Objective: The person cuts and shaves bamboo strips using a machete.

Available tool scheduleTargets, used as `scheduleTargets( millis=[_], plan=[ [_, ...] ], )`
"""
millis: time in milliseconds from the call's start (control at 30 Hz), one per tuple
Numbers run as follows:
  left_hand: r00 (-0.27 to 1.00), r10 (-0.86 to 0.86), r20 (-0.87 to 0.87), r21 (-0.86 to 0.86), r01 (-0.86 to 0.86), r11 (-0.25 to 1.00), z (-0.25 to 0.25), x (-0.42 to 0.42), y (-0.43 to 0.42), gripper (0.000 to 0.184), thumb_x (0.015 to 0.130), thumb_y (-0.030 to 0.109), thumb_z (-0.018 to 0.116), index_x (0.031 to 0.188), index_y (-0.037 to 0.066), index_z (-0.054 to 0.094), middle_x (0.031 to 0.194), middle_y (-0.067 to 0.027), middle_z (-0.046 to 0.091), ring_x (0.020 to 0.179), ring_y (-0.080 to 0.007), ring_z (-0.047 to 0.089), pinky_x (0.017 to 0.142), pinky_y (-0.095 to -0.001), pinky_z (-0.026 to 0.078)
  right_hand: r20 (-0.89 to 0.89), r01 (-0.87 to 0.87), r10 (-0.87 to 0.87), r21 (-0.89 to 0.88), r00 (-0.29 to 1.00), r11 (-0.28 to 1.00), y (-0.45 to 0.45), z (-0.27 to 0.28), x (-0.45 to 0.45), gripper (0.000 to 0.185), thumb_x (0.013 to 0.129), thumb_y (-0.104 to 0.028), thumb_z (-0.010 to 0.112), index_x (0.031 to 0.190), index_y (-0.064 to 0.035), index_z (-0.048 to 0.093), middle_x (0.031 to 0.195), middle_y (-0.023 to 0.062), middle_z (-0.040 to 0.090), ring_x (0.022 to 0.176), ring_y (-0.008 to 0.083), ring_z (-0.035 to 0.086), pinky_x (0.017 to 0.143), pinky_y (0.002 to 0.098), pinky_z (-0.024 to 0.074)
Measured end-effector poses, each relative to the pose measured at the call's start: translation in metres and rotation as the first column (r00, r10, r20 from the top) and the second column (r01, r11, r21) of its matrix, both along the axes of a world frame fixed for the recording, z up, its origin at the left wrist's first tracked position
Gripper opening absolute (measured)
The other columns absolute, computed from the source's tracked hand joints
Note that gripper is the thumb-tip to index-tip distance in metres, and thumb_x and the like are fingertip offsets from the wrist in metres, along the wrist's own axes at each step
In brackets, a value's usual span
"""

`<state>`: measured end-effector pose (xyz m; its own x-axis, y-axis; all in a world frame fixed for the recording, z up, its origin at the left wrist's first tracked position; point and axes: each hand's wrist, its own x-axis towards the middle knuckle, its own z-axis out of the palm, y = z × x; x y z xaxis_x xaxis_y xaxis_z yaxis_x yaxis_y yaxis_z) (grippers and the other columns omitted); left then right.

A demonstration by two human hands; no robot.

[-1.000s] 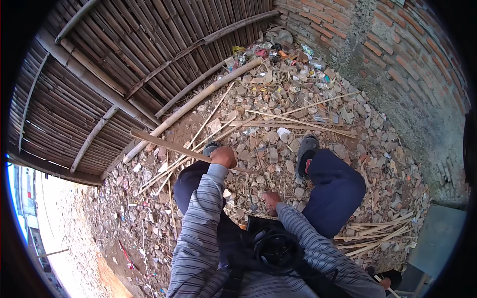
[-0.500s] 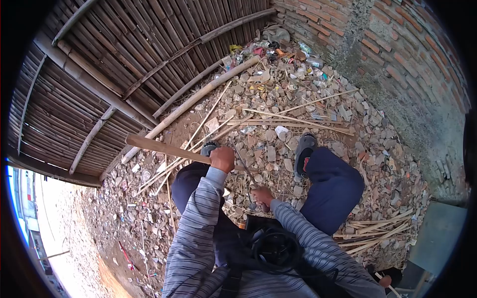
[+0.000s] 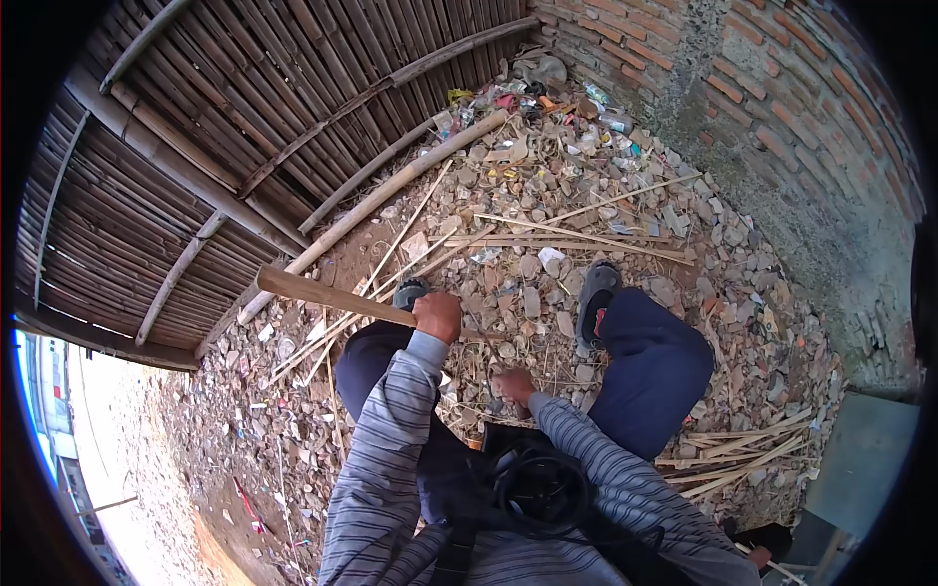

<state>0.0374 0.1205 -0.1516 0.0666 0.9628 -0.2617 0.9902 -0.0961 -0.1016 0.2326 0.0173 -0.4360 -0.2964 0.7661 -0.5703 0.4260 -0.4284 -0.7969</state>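
Observation:
My left hand (image 3: 437,317) is closed around a long piece of bamboo (image 3: 332,296). Its broad end points to the left, and a thinner length sticks out to the right of my fist. My right hand (image 3: 513,384), just below and to the right, is wrapped round the handle of a knife (image 3: 524,410). The blade hardly shows at this moment. Both hands are between my bent knees, over the rubble ground. Beyond them, several split bamboo strips (image 3: 576,241) lie across the stones near my sandals (image 3: 598,293).
A bamboo wall (image 3: 322,88) rises at the left, with a pole (image 3: 391,205) along its foot. A brick wall (image 3: 782,127) stands at the right. More strips (image 3: 743,449) lie beside my right knee. Another person's hand (image 3: 758,557) with a thin stick shows lower right.
The knife's blade, seen before pointing up and away from my right hand, hardly shows now. The bamboo's broad end has shifted slightly right. Both hands stay closed on what they hold.

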Motion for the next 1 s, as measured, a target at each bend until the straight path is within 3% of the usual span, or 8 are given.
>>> scheduleTargets(
  millis=[100,200,400,500,633,767,900,1000],
  plan=[
    [1.000,0.004,0.012,-0.029,-0.003,1.000,0.006,0.000,0.000,0.016,0.086,0.015,0.071,0.096,0.013,0.084,0.100,-0.0138,0.080,0.095,-0.0333,0.078,0.077,-0.0441,0.062,-0.035,-0.222,0.221,-0.002,0.975,0.975,0.001,0.030,0.005,0.033,0.090,-0.031,0.071,0.080,0.0000,0.066,0.063,0.0103,0.064,0.043,0.0186,0.056,0.039,0.0354,0.0391],
    [1.000,-0.001,0.016,-0.017,0.001,1.000,0.010,0.002,0.000,0.017,0.087,0.014,0.070,0.096,0.013,0.084,0.099,-0.0138,0.080,0.093,-0.0333,0.079,0.077,-0.0442,0.062,-0.013,0.022,-0.025,-0.164,1.000,0.986,0.010,0.057,-0.012,0.033,0.091,-0.032,0.067,0.077,-0.0021,0.065,0.057,0.0103,0.060,0.045,0.0183,0.057,0.042,0.0356,0.0404],
    [1.000,-0.019,0.021,-0.001,0.019,1.000,0.004,0.006,0.003,0.017,0.088,0.015,0.068,0.093,0.013,0.084,0.099,-0.0136,0.080,0.093,-0.0339,0.079,0.077,-0.0444,0.063,0.094,0.155,-0.187,0.273,0.978,0.949,0.009,0.058,-0.028,0.034,0.091,-0.034,0.069,0.077,-0.0040,0.066,0.055,0.0064,0.059,0.040,0.0174,0.053,0.040,0.0366,0.0403],
    [0.999,-0.028,0.045,-0.031,0.029,0.999,0.010,0.002,-0.001,0.016,0.087,0.015,0.069,0.093,0.013,0.083,0.099,-0.0137,0.080,0.093,-0.0338,0.079,0.076,-0.0445,0.063,-0.134,-0.150,0.148,-0.002,0.980,0.989,0.008,0.050,-0.005,0.035,0.092,-0.035,0.070,0.077,-0.0045,0.064,0.055,0.0040,0.057,0.037,0.0154,0.050,0.039,0.0355,0.0415],
    [0.999,-0.036,0.031,0.022,0.036,0.999,0.012,0.003,-0.004,0.016,0.085,0.016,0.071,0.094,0.013,0.083,0.098,-0.0134,0.080,0.093,-0.0333,0.078,0.076,-0.0448,0.062,-0.199,0.084,-0.197,-0.464,0.960,0.882,0.005,0.024,0.005,0.033,0.091,-0.033,0.072,0.074,-0.0086,0.058,0.053,-0.0004,0.049,0.037,0.0127,0.046,0.036,0.0330,0.0376],
    [0.997,0.023,0.068,-0.029,-0.021,0.999,0.010,0.005,-0.001,0.020,0.072,0.013,0.085,0.091,0.009,0.082,0.100,-0.0154,0.079,0.094,-0.0345,0.078,0.080,-0.0455,0.063,-0.313,0.117,-0.271,-0.433,0.910,0.894,0.003,0.040,-0.012,0.031,0.087,-0.031,0.076,0.077,-0.0061,0.061,0.054,0.0012,0.051,0.038,0.0142,0.047,0.036,0.0348,0.0350],
    [0.999,0.001,0.041,0.006,-0.001,1.000,0.000,0.008,-0.003,0.018,0.073,0.011,0.083,0.091,0.007,0.081,0.097,-0.0157,0.079,0.092,-0.0342,0.078,0.078,-0.0461,0.064,-0.154,0.010,0.029,0.249,0.988,0.968,0.006,0.065,-0.023,0.038,0.089,-0.036,0.075,0.075,-0.0028,0.064,0.057,0.0048,0.059,0.043,0.0165,0.051,0.044,0.0395,0.0383],
    [0.999,-0.005,0.038,0.018,0.005,1.000,-0.001,0.006,-0.004,0.017,0.073,0.010,0.082,0.090,0.008,0.081,0.096,-0.0151,0.079,0.091,-0.0343,0.078,0.079,-0.0466,0.063,0.066,0.134,-0.144,0.131,0.987,0.982,-0.004,0.020,-0.023,0.036,0.090,-0.035,0.071,0.076,-0.0019,0.067,0.058,0.0069,0.062,0.044,0.0180,0.057,0.044,0.0389,0.0433]
  ],
)
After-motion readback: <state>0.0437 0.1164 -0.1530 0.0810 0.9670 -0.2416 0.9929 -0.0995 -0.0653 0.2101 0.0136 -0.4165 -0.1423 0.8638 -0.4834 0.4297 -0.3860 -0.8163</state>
